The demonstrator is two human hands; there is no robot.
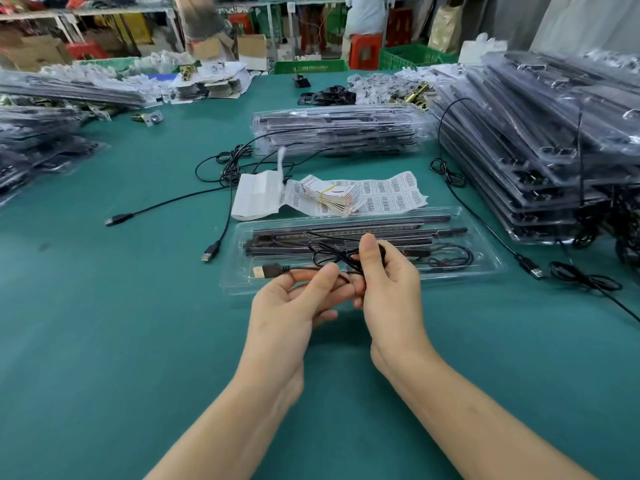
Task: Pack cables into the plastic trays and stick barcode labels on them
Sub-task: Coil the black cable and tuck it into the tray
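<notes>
Cable (329, 253) pinched in left hand (294, 306), bundled in right hand (388, 285), over plastic tray (235, 284); green table (104, 341), cluttered shelves (104, 12) behind

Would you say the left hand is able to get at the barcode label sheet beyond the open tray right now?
Probably not yet: the left hand pinches the black cable that the right hand grips. The label sheet lies open beyond the tray, so with the cable let go, the way looks free.
</notes>
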